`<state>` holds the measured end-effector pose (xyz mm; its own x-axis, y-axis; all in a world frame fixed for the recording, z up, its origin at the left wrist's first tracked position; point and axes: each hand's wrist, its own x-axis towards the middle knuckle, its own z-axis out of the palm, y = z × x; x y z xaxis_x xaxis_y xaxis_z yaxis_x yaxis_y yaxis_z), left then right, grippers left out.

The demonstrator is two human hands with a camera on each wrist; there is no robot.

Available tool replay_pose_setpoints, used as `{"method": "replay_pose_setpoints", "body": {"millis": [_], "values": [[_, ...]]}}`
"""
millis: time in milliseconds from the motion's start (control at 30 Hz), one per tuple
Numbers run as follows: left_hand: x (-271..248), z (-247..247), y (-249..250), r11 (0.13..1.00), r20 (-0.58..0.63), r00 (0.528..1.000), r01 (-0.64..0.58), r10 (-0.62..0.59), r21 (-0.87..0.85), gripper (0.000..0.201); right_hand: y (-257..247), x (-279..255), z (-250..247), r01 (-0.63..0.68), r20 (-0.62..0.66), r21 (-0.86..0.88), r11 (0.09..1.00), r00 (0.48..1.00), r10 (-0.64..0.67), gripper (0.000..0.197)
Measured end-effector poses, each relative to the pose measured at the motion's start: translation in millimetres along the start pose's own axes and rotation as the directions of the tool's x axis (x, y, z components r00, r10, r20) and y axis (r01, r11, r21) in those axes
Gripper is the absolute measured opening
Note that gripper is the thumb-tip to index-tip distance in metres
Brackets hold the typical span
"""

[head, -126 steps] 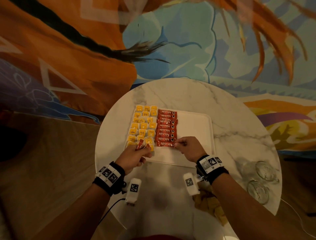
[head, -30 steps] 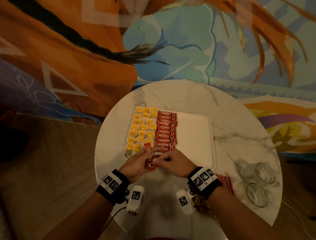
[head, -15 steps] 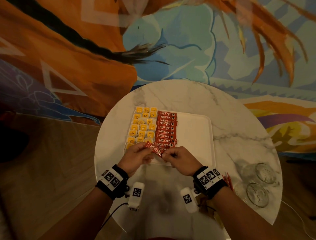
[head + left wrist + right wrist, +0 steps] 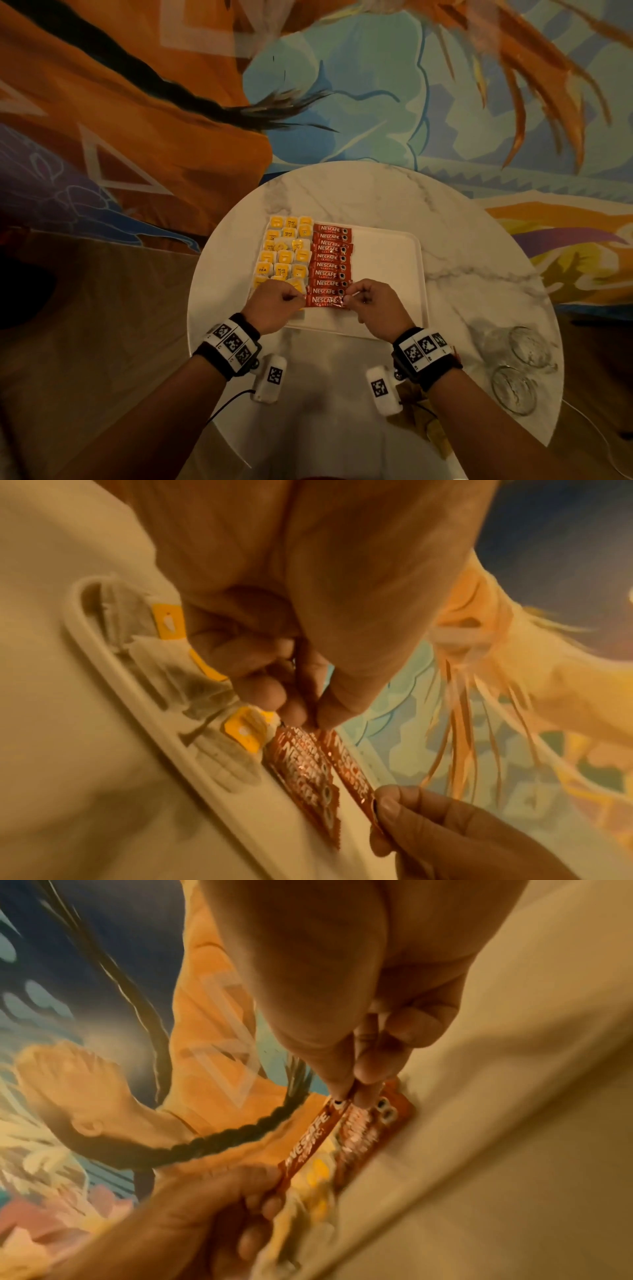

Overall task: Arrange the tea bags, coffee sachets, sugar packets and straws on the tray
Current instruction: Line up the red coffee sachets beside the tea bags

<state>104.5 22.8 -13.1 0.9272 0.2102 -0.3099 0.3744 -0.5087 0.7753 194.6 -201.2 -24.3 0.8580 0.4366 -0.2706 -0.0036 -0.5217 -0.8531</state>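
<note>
**Coffee sachet: placement at near end of red column**

The coffee sachet (image 4: pixel 323 301) is held level over the tray (image 4: pixel 387 274), low in the centre of the head view. The left hand (image 4: pixel 274 306) pinches its left end; the right hand (image 4: pixel 375 310) pinches its right end, fingers (image 4: pixel 363 1096) narrow.

Status, as judged:
- Tea bags (image 4: pixel 284 255): laid out in rows, left part of tray.
- Coffee column (image 4: pixel 330 260): nearly filled; this sachet extends it.
- Right part of tray: bare. Sugar packets and straws not yet placed.

Legible text: "NESCAFÉ CLASSIC" on the sachets; "TEA" on one yellow tag. Glasses (image 4: pixel 524 370) stand lower right on the bench (image 4: pixel 376 192).
</note>
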Motion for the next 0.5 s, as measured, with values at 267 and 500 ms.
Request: {"method": "replay_pose_setpoints", "body": {"millis": [267,500], "values": [[16,12,-2,0.945,0.087,0.996,0.000,-0.031,0.328,0.041,17,2,18,-0.074,-0.052,-0.196,0.978,0.997,0.065,0.007],[14,10,14,0.911,0.053,0.999,-0.033,0.012,0.412,0.015,19,4,16,-0.054,-0.026,-0.292,0.955,0.998,0.049,0.011]]}}
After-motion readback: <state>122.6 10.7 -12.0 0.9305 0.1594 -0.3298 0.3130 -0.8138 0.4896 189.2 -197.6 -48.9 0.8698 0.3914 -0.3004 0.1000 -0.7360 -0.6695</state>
